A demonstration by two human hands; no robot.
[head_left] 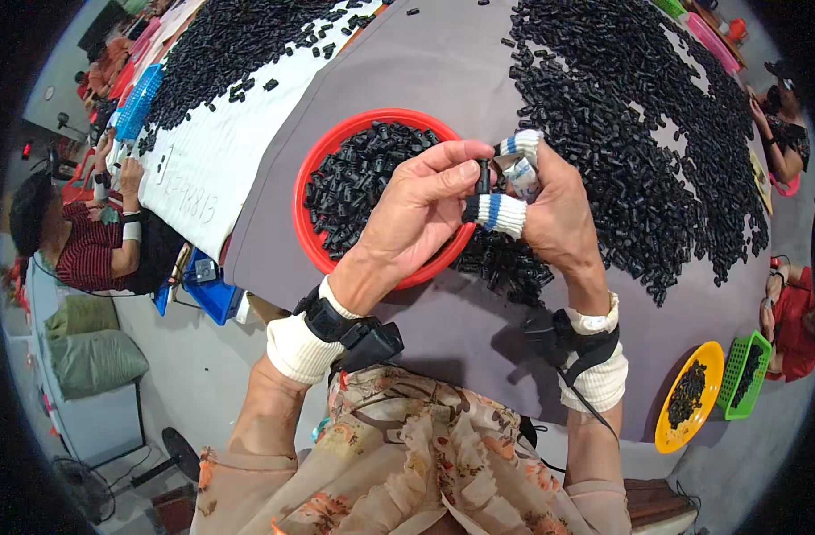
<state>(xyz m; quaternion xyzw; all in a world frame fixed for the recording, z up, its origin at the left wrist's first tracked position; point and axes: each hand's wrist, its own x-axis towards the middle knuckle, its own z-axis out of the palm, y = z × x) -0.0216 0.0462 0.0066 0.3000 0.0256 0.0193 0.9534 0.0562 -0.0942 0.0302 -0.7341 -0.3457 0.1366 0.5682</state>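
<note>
My left hand (416, 205) is closed in a pinch on a small black cylindrical part (484, 176), above the right side of a red basin (302, 209). The basin is heaped with similar black parts (358, 178). My right hand (554, 209) faces it with fingers curled around the same spot. White knit sleeves with blue stripes (501, 214) cover some of its fingers. A pale, shiny thing with blue marks (521, 178) shows inside its curl; whether it is a wrap or a held object I cannot tell.
Loose black parts (621, 178) spread over the grey table cover (407, 53) at right; another heap (220, 62) lies on white cloth at left. A yellow dish (712, 392) and green basket (737, 401) stand at right. Other people (95, 236) sit at both sides.
</note>
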